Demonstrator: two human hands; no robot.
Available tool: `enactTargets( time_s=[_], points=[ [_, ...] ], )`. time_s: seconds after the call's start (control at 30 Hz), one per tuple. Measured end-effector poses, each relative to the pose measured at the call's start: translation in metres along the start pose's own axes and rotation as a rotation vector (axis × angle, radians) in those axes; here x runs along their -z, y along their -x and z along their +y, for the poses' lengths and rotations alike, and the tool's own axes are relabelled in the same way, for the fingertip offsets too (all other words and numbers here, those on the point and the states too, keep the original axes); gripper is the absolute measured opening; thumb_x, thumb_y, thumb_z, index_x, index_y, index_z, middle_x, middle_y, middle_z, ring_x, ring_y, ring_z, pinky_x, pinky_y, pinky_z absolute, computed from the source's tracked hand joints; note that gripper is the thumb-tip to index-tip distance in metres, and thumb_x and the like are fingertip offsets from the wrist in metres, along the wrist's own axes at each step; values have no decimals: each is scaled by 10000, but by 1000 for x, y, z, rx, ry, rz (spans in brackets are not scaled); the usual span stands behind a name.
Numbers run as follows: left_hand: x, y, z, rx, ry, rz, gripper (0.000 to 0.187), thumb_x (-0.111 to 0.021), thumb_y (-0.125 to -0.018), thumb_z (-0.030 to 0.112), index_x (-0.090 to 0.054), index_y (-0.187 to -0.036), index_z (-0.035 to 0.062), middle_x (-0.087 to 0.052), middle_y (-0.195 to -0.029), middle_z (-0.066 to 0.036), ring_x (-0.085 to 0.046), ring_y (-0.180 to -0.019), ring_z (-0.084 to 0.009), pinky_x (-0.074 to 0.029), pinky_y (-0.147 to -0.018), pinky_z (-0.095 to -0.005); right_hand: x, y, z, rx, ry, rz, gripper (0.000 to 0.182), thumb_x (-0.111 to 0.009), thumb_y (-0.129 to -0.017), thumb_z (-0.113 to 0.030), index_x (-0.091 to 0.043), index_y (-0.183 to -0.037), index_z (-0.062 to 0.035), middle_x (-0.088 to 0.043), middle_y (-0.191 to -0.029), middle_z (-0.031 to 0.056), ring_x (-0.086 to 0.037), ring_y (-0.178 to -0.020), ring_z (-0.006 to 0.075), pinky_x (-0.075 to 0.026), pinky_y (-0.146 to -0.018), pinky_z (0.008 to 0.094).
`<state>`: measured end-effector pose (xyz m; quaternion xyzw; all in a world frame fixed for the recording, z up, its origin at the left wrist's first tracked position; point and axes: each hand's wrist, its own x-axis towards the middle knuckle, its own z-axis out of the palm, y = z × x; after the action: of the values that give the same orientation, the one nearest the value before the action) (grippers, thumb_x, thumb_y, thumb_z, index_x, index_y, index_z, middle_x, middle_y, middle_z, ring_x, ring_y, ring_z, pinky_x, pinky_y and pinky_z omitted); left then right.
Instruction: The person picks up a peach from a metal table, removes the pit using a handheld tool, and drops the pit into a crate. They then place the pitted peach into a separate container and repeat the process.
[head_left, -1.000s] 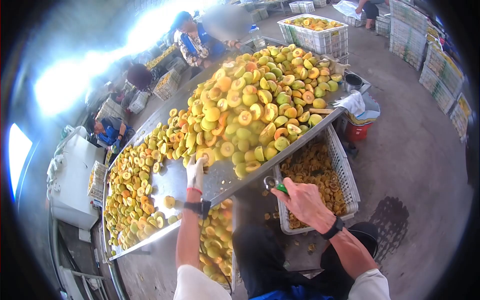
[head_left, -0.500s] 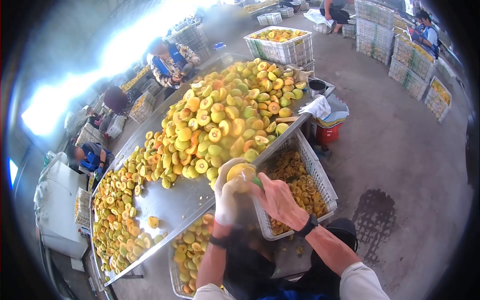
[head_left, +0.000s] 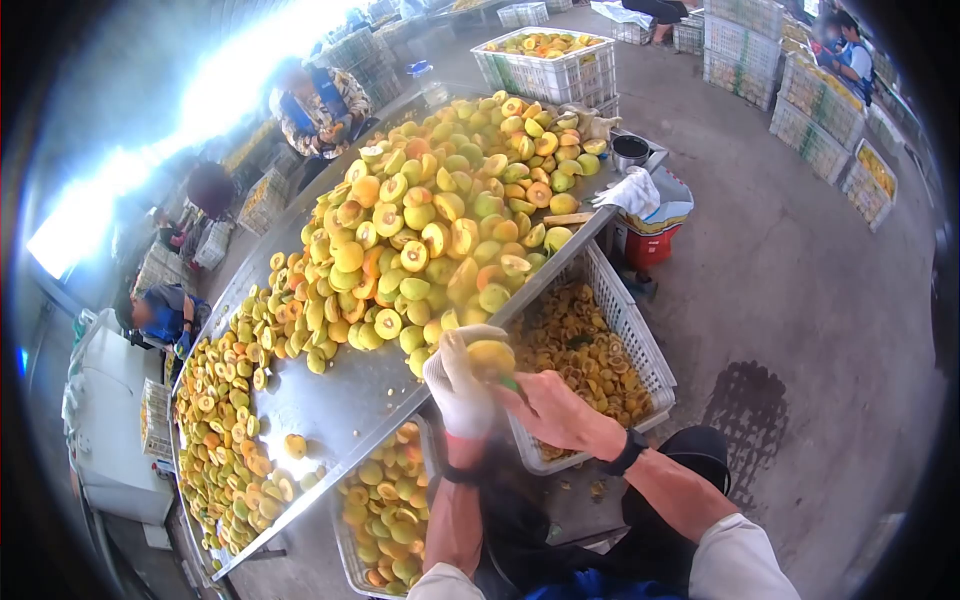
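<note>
My left hand, in a white glove, holds a yellow fruit half at the near edge of the metal table. Against the fruit's lower right side is my right hand, bare and closed round a small tool with a green part; its working end is hidden. A big heap of cut fruit covers much of the sloping metal table. Below my right hand stands a white crate of small brownish-yellow pieces. Another crate with fruit halves sits under the table's edge.
On the table's right corner are a dark cup, a white glove and a wooden piece. A red bucket stands below. Full crates stand behind. A co-worker sits across the table; other people are farther off.
The view has shifted, so the table and heap sit slightly further left and up. The fruit in my left hand has turned, showing its rounded side. My right hand remains beside it.
</note>
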<state>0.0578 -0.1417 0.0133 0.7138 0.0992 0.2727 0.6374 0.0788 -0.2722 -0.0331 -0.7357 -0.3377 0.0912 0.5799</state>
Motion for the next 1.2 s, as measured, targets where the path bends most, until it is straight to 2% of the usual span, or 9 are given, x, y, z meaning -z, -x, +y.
enactTargets(
  time_s=[0.07, 0.13, 0.23, 0.43, 0.57, 0.77, 0.83, 1.03, 1.2],
  points=[
    [5, 0, 5, 10, -5, -118, 657, -315, -1122, 452, -727, -956, -32, -702, -747, -90, -621, -660, -117, -474, -616, -232, 7, 1, -6, -38, -93, -69, 432, -575, -1056, -368, -639, -956, 46, -620, -637, 181, -620, -545, 338, -482, -516, 452],
    [1, 0, 5, -11, 35, -135, 660, -313, -1120, 455, -726, -949, -30, -699, -737, -90, -618, -656, -119, -474, -618, -231, 25, -2, -27, -632, -875, -403, 506, -519, -1095, -367, -518, -697, -53, -514, -562, 44, -449, -417, 165, -344, -416, 321],
    [-4, -2, -1, 83, 145, -114, 669, -303, -1118, 460, -723, -933, -27, -697, -729, -93, -614, -646, -125, -473, -620, -229, 26, 0, -12, -613, -961, -467, 545, -471, -1103, -428, -453, -673, -93, -433, -586, -39, -368, -460, 58, -273, -399, 261],
    [-10, 5, -11, 148, 133, -118, 675, -288, -1125, 435, -720, -905, -35, -723, -757, -108, -619, -631, -120, -465, -594, -230, 13, 11, -9, -165, -203, -136, 526, -497, -1087, -430, -481, -686, -91, -443, -569, -31, -396, -445, 79, -290, -387, 260],
    [-15, 10, -9, 104, 43, -27, 679, -282, -1126, 436, -723, -897, -27, -738, -773, -96, -605, -622, -98, -444, -561, -215, 28, 19, -19, -549, -662, -372, 561, -477, -1089, -510, -436, -685, -123, -387, -561, -53, -350, -439, 53, -270, -385, 248],
    [-31, 7, 8, 188, 220, 76, 588, -336, -1120, 462, -684, -995, 5, -735, -843, -83, -591, -619, -115, -452, -562, -211, 15, 21, -18, -441, -593, -208, 534, -490, -1093, -486, -410, -698, -135, -378, -573, -61, -333, -451, 37, -253, -388, 234],
    [-29, -2, 3, 552, 414, 217, 577, -337, -1116, 479, -662, -1042, 8, -711, -964, -90, -601, -688, -134, -478, -610, -237, 16, 24, -21, -370, -648, -107, 506, -511, -1096, -423, -502, -720, -85, -451, -566, -3, -401, -465, 93, -354, -415, 291],
    [29, -3, 11, -11, 26, 263, 534, -370, -1115, 442, -675, -1188, 10, -671, -1120, -83, -630, -1008, -185, -523, -895, -327, 46, 32, 22, -216, 769, 15, 523, -578, -1044, -421, -727, -807, 21, -695, -732, 229, -706, -671, 352, -547, -640, 455],
    [118, 38, 26, -115, -380, 247, 432, -413, -1103, 318, -689, -1102, -14, -696, -1010, -103, -633, -961, -184, -506, -880, -318, 64, 31, 8, -228, 675, 78, 575, -588, -1024, -457, -708, -750, 34, -685, -677, 228, -698, -657, 406, -540, -598, 486]
  ],
)
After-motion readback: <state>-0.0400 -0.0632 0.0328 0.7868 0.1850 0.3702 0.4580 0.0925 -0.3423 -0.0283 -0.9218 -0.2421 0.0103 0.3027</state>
